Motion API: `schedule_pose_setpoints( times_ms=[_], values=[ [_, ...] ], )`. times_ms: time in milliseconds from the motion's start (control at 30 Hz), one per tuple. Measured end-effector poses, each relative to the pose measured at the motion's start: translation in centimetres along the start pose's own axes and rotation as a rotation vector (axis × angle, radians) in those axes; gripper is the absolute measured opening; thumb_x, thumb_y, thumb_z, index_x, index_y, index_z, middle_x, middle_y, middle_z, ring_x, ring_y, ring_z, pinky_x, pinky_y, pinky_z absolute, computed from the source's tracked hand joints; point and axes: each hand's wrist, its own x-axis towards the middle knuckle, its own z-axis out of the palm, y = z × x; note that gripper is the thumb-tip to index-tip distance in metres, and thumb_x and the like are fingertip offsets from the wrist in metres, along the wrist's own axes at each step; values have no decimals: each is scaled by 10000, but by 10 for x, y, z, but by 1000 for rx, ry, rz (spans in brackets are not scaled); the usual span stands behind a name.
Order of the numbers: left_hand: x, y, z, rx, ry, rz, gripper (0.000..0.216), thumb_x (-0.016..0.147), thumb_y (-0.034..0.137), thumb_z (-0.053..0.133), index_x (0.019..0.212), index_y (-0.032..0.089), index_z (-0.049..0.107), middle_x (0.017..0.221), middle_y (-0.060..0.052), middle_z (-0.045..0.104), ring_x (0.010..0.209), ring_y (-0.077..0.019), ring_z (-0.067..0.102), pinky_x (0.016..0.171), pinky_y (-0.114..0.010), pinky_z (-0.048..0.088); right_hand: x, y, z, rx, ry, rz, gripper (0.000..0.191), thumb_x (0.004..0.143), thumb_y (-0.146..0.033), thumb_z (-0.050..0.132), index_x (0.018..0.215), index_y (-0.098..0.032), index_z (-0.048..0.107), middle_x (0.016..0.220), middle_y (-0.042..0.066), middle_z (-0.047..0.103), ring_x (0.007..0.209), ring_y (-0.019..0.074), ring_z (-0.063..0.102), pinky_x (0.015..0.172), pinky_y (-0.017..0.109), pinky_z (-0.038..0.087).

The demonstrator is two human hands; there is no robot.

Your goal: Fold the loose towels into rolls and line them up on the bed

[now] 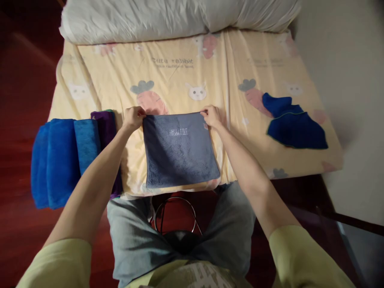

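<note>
Seen from the white quilt [180, 20], the grey lettered towel [183, 158] lies nearer the person, flat on the bed [177, 88]. Left hand [133, 119] and right hand [212, 117], equally near, each pinch one quilt-side corner; no long axis is clear.

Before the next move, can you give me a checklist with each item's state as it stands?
1. Left hand on the gray cloth: ok, pinching its far left corner.
2. Right hand on the gray cloth: ok, at its far right corner.
3. Gray cloth spread out: ok, no fold shows.
4. Blue cloth spread flat: not ok, rumpled.
5. Purple towel clear of the left arm: cannot tell, the arm hides part of it.
</note>
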Motion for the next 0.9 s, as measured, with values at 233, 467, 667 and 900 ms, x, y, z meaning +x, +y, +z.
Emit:
schedule_pose_setpoints(
  times_ms=[233,467,667,900],
  values=[
    [-38,68,37,34,259,105,435,996,308,478,1374,143,619,1526,-206,538,1473,-392,416,1222,-632,311,-28,-65,20,-124,154,-101,449,1088,-345,379,1423,-143,600,1499,196,529,1482,390,387,1215,711,300],
    [-99,97,97,87,45,278,660,1049,511,387,1600,154,454,1715,-165,312,1622,-389,163,1287,-683,47,-103,-94,66,-238,-125,-249,596,1064,-410,432,1626,-214,401,1719,112,331,1622,339,199,1298,713,85],
    [-66,59,90,61,123,195,667,1046,534,393,1606,179,466,1733,-126,280,1633,-337,159,1319,-611,64,-59,-38,49,-285,-65,-85,643,1095,-458,316,1681,-197,279,1760,116,221,1648,309,124,1305,693,78],
    [-117,81,86,79,77,301,678,1062,493,352,1623,119,422,1747,-144,218,1646,-315,76,1335,-579,70,-111,-47,7,-256,-9,-121,676,1087,-402,330,1699,-147,199,1778,116,116,1657,333,2,1302,710,3]
  ],
)
